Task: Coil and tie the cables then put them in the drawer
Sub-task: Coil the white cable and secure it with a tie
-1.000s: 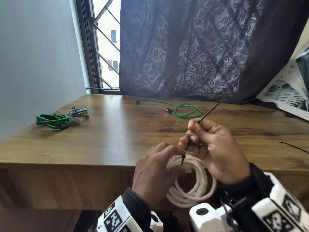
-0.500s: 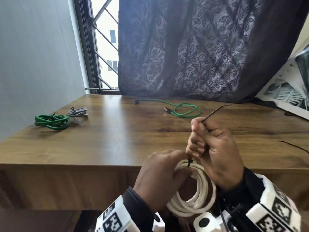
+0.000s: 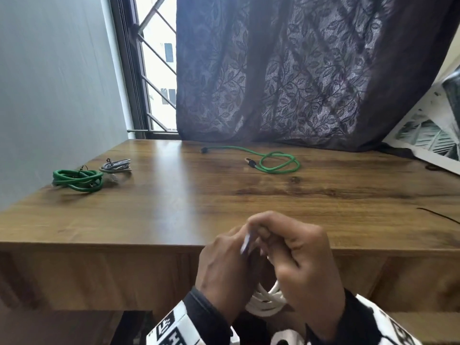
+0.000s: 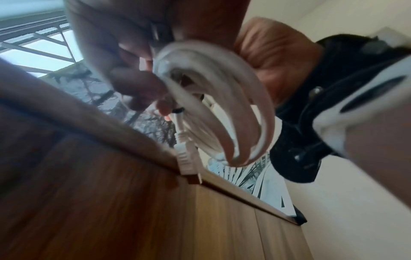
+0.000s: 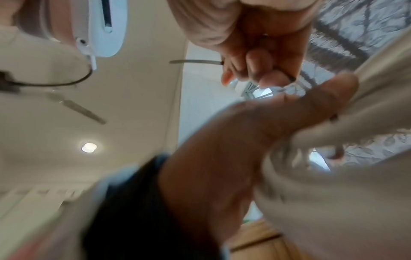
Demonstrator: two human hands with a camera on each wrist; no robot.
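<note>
Right, the white coil (image 3: 267, 298) hangs between your hands just in front of the desk (image 3: 174, 202) edge, w/ a dark zip tie (image 5: 195, 61) round the bundle near the top. Risk: if the tie isn't cinched tight, loops could slip out and spring open when you let go; the plug end (image 4: 184, 158) dangles near the desk edge and may snag. Left hand (image 3: 224, 267) curls round the coil top, thumb on the bundle. Right hand (image 3: 303, 265) is fisted, fingers pinching the tie's tail, knuckles up, close vs. the left. One green cable (image 3: 273, 163) lies loose on the desk; two tied coils (image 3: 77, 179) sit far left.
</note>
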